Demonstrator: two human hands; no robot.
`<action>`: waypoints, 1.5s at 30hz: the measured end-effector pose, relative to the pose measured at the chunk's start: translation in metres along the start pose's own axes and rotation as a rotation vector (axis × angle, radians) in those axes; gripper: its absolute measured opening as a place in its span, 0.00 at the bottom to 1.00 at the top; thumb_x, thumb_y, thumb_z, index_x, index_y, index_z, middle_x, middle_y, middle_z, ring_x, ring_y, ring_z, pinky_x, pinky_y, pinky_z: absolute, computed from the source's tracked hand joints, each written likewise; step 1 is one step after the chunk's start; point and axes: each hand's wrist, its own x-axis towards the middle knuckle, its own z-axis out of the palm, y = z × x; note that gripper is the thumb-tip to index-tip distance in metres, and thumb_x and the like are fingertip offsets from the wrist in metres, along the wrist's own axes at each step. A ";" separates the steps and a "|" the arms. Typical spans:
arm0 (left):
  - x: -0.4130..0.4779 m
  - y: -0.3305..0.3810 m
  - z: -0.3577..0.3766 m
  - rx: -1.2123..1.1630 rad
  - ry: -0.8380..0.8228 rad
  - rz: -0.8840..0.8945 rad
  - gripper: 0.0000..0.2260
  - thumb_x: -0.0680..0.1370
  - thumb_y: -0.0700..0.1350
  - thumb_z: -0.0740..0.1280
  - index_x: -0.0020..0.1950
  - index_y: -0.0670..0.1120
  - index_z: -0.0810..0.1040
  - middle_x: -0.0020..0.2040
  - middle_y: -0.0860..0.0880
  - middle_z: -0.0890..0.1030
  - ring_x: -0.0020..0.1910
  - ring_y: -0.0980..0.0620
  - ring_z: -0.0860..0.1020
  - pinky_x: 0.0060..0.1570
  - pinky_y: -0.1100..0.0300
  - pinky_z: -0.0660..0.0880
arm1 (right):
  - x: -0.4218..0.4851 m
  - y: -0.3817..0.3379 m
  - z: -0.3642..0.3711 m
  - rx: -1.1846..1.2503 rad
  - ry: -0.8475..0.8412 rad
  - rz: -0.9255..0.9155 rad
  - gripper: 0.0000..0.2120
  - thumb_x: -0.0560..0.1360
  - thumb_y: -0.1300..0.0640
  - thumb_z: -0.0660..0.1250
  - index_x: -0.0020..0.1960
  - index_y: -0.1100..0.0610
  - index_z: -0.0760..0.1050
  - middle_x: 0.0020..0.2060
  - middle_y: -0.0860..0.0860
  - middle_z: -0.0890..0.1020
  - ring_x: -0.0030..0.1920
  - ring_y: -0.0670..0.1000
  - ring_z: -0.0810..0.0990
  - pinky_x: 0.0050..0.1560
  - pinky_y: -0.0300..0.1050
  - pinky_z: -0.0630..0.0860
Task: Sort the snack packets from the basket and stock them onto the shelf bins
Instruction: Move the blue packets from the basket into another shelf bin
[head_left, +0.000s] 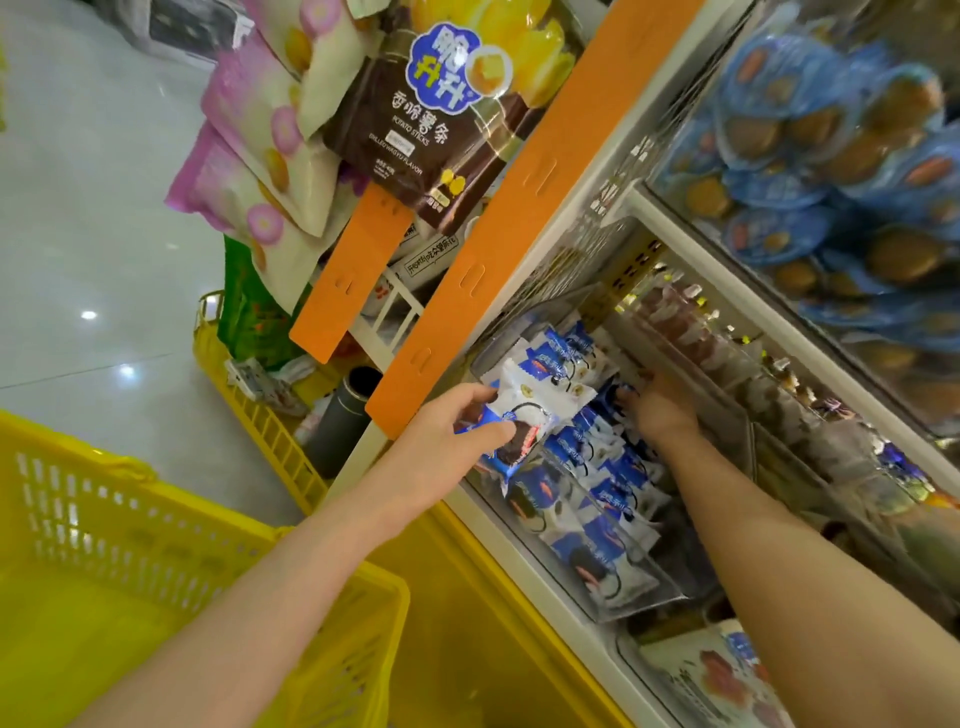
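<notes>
My left hand (457, 436) pinches a white and blue snack packet (524, 410) at the near edge of a clear shelf bin (649, 597). The bin holds several matching white and blue packets (597, 467) standing in rows. My right hand (660, 405) reaches deeper into the same bin, its fingers pressing among the packets at the back; its fingertips are partly hidden by them. The yellow basket (156, 545) sits at lower left, below my left forearm, and its inside looks bare where I can see it.
An orange shelf upright (519, 208) runs diagonally beside the bin. Brown potato-stick bags (431, 119) and pink bags (249, 171) hang above. A second yellow basket (270, 415) with goods stands on the floor. Blue packets (831, 156) fill the upper right bin.
</notes>
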 end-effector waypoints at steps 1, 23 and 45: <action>-0.002 0.001 0.000 -0.027 -0.014 -0.028 0.15 0.77 0.43 0.66 0.63 0.51 0.72 0.59 0.48 0.76 0.56 0.55 0.76 0.50 0.64 0.76 | -0.008 -0.006 -0.003 -0.011 0.023 -0.010 0.19 0.80 0.52 0.59 0.65 0.64 0.68 0.60 0.64 0.75 0.57 0.62 0.76 0.60 0.56 0.72; -0.052 0.038 0.026 0.540 0.071 0.345 0.11 0.77 0.47 0.66 0.58 0.54 0.71 0.47 0.58 0.75 0.41 0.69 0.75 0.33 0.77 0.67 | -0.174 -0.030 -0.068 0.260 -0.267 -0.688 0.17 0.72 0.55 0.71 0.61 0.52 0.74 0.50 0.40 0.77 0.46 0.25 0.71 0.49 0.18 0.65; 0.027 -0.013 0.007 1.046 -0.054 0.727 0.12 0.80 0.53 0.54 0.53 0.53 0.76 0.44 0.59 0.70 0.47 0.60 0.59 0.61 0.62 0.54 | 0.007 0.010 -0.005 0.081 -0.088 -0.152 0.18 0.76 0.59 0.65 0.64 0.62 0.67 0.61 0.60 0.73 0.58 0.59 0.73 0.58 0.53 0.70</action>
